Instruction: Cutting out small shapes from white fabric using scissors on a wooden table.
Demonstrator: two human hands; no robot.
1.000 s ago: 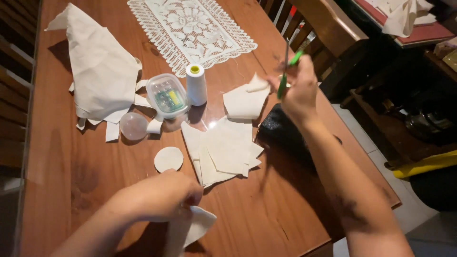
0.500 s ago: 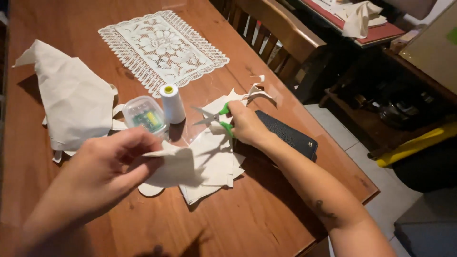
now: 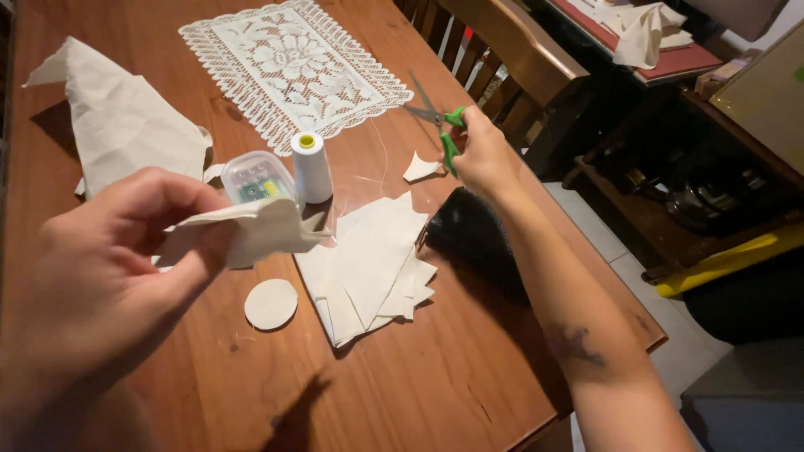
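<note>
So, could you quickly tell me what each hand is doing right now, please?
Left hand: closed, pinching a cream fabric piece.
Right hand: closed on green-handled scissors, raised above the table.

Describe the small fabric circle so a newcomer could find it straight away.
On the wooden table, look below the white lace mat and the thread spool. Just left of the stack of cream fabric pieces lies the fabric circle, flat and alone: the only round piece, where its neighbours have straight edges.
</note>
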